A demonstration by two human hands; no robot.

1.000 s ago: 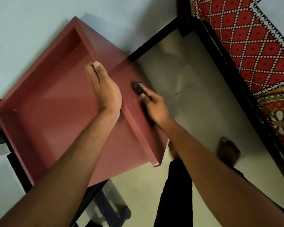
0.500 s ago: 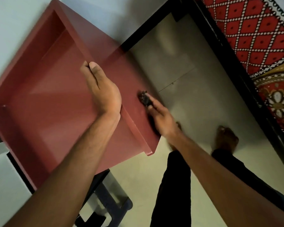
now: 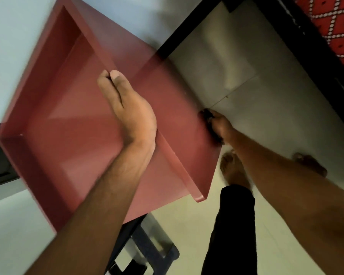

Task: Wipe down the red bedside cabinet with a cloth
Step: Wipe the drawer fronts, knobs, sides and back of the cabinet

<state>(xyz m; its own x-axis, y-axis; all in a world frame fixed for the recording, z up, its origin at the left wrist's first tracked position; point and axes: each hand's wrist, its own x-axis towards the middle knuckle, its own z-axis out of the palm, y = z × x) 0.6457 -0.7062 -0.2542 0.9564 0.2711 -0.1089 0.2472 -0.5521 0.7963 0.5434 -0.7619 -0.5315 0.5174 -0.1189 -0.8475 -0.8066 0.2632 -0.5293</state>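
Note:
The red bedside cabinet (image 3: 72,124) fills the left and middle of the head view, seen from above with its raised rim around the recessed top. My left hand (image 3: 129,114) grips the right-hand rim, thumb on the outer edge and fingers hidden inside it. My right hand (image 3: 218,126) holds a dark cloth (image 3: 207,114) against the lower part of the cabinet's outer side panel, near the floor. Most of the cloth is hidden by the hand.
A bed with a black frame (image 3: 298,46) and a red patterned cover (image 3: 338,26) runs along the right. Both of my bare feet (image 3: 234,171) stand on the tiled floor (image 3: 226,62) beside the cabinet. A dark stool (image 3: 153,253) sits below the cabinet's near corner.
My right hand has slid the cloth down the cabinet's side panel toward the floor. My left hand keeps its hold on the rim. The view has shifted and blurred slightly.

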